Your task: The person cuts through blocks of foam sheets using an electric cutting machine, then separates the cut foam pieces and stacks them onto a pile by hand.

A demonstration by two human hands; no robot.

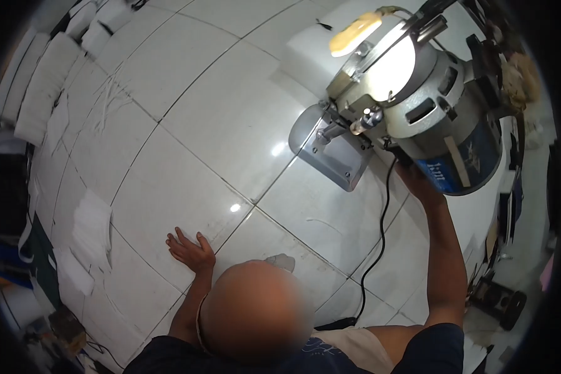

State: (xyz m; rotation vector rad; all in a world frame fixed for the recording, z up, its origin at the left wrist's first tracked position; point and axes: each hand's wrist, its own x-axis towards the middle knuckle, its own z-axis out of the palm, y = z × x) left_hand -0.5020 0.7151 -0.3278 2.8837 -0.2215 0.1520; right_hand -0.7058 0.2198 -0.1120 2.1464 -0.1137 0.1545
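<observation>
My left hand (192, 250) rests palm down on the white tiled floor, its fingers spread and nothing in it. An upright electric cloth cutting machine (417, 115) stands at the upper right, with a rounded metal base plate (330, 146) low on the floor and a lit lamp area near the motor. My right hand (421, 182) is at the machine's lower side, beside the motor housing with its blue label. It appears closed on the machine, though the motor hides most of the fingers. A yellow grip-shaped part (355, 34) sits on the far side of the machine.
A black power cord (381, 243) runs from the machine down across the floor. White material (305, 53) lies behind the machine. Stacks of white pieces (47, 87) and loose white sheets (92, 227) lie at the left. Assorted items, including a black object (498, 302), line the right edge.
</observation>
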